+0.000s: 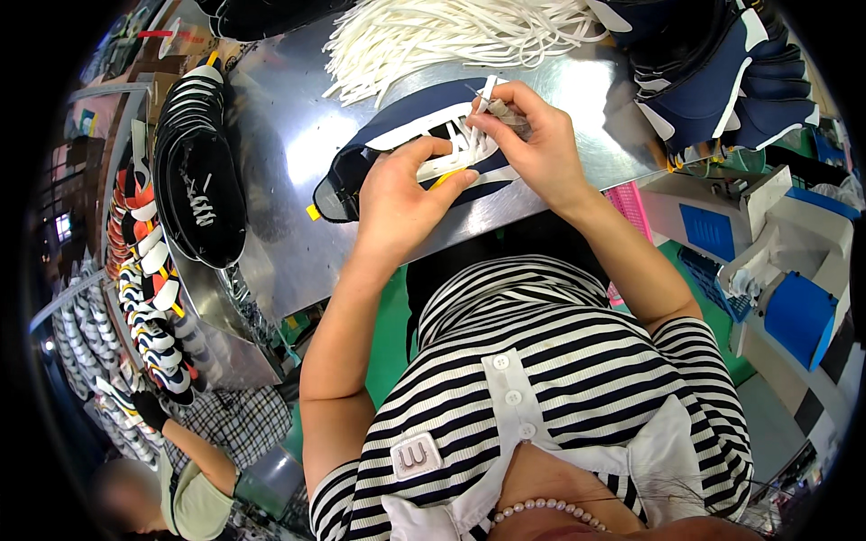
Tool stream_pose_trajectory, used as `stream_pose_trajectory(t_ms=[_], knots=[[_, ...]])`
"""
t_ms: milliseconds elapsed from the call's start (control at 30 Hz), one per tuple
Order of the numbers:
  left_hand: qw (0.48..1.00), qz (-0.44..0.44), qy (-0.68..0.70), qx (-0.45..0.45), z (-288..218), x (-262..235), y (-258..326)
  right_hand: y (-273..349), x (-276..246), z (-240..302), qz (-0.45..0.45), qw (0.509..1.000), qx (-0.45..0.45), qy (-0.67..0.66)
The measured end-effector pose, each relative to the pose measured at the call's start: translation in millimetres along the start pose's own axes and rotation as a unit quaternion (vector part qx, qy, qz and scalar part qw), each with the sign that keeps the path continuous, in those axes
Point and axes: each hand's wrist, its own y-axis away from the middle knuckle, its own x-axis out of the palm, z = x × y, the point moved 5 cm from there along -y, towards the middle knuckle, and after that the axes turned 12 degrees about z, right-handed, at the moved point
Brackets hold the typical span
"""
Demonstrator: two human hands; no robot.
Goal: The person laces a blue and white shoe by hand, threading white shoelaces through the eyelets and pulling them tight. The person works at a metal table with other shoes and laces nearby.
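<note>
On the metal table lies a navy and white shoe upper (410, 110) with a dark heel lining and small yellow tabs. Across its throat runs a white shoelace (462, 144), crossed in several rows. My left hand (401, 198) is closed on the near side of the upper, thumb and fingers at the edges of the lacing. At the far right end of the lacing, the fingers of my right hand (537, 135) pinch a white lace end (489, 90). A thin pointed piece shows beside these fingertips, too small to name.
Loose white laces (460, 36) are heaped at the table's (289, 171) far edge. Black shoe uppers (171, 153) stand nested at left, navy uppers (695, 86) at right. A pink basket (630, 209) sits below the right edge. A co-worker's gloved hand (149, 410) touches hanging uppers lower left.
</note>
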Motion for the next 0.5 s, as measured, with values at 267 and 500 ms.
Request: stream_pose_trajectory(t_ms=[267, 500], knots=[[0.995, -0.044, -0.081, -0.042, -3, 2, -5, 10, -7, 20, -0.028, 0.996, -0.044, 0.066], [0.991, -0.076, -0.105, -0.021, -6, 3, -4, 52, -5, 24, 0.109, 0.978, 0.166, 0.069]])
